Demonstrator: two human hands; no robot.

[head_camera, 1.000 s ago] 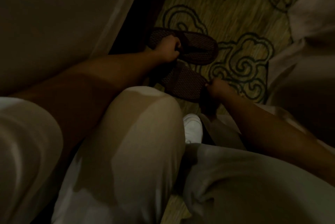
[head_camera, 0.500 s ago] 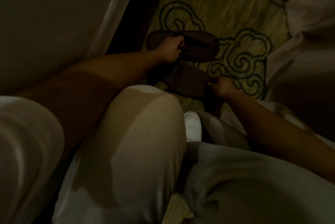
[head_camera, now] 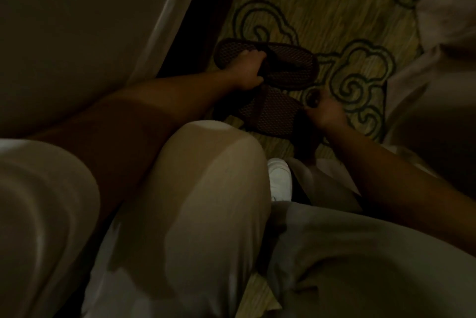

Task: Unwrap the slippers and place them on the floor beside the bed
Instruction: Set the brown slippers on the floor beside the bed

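Note:
Two dark brown mesh slippers lie on the patterned carpet next to the bed. The far slipper lies crosswise, and my left hand grips its strap near the middle. The near slipper sits just below it, partly behind my knee. My right hand pinches the right edge of the near slipper with its fingertips. The room is dim, and no wrapper can be made out.
The bed's white sheet hangs down along the left, with a dark gap beneath it. More white bedding borders the right. My bent knees in pale trousers fill the foreground, with a white shoe between them. Swirl-patterned carpet stretches ahead.
Both hands and the slippers have shifted slightly up and to the right on the carpet. My right hand's fingers have spread a little at the near slipper's edge.

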